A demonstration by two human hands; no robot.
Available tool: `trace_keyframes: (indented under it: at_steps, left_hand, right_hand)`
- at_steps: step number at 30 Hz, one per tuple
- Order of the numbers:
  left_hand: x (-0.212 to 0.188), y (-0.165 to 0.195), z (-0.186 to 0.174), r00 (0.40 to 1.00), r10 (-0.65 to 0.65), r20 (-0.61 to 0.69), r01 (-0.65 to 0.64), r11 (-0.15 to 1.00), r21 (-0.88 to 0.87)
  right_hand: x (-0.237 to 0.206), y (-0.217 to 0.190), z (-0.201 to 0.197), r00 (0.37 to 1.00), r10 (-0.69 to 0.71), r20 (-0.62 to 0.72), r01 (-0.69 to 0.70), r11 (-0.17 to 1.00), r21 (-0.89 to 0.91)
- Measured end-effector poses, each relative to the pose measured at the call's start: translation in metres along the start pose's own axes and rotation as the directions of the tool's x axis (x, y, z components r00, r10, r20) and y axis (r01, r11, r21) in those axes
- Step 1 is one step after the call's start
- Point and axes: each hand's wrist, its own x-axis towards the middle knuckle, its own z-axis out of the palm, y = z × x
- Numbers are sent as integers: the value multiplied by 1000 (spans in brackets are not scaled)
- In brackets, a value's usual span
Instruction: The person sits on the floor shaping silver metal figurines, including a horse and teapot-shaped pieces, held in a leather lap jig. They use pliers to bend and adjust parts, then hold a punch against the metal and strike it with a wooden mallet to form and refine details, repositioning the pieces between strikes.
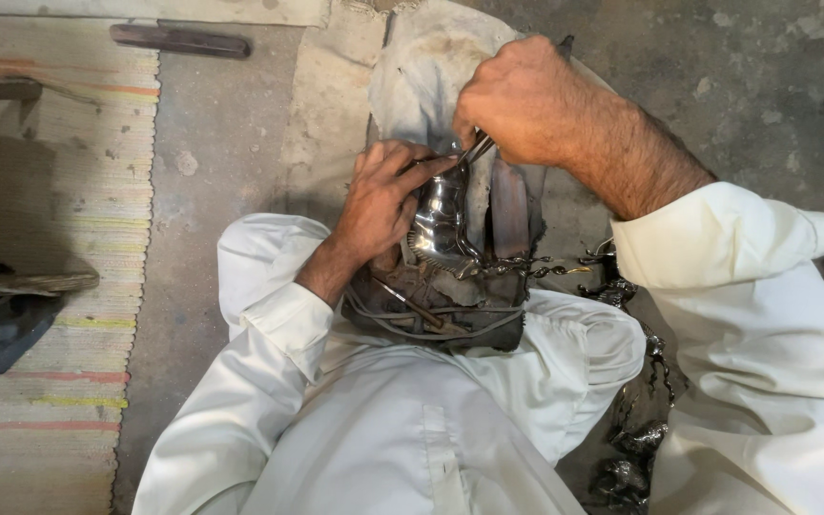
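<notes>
Nearest us, between our white-clothed knees, a dark bundle bound with grey cords (431, 319) props up the shiny, curved silver metal piece (441, 221). Our left hand (381, 202) grasps that piece at its upper edge, fingers curled over it. Just beyond, our right hand (525, 100) is clenched around a thin metal tool (476, 148), tip touching the piece. Farther off lies a striped woven mat (50, 238).
</notes>
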Motion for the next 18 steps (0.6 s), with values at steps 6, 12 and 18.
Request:
trace_keyframes:
  at_steps: [6,12,18]
  left_hand:
    - [2,1,-12,1000,-11,17,11,1000,4]
    - [6,-3,-17,1000,-4,30,4,1000,0]
    - [7,-3,-28,1000,-11,25,11,1000,-2]
  right_hand:
    - [9,-1,-6,1000,9,6,-9,1000,-3]
    - [11,-1,-11,1000,7,-3,-7,1000,-11]
    - [16,-2,-19,1000,4,-25,-3,1000,20]
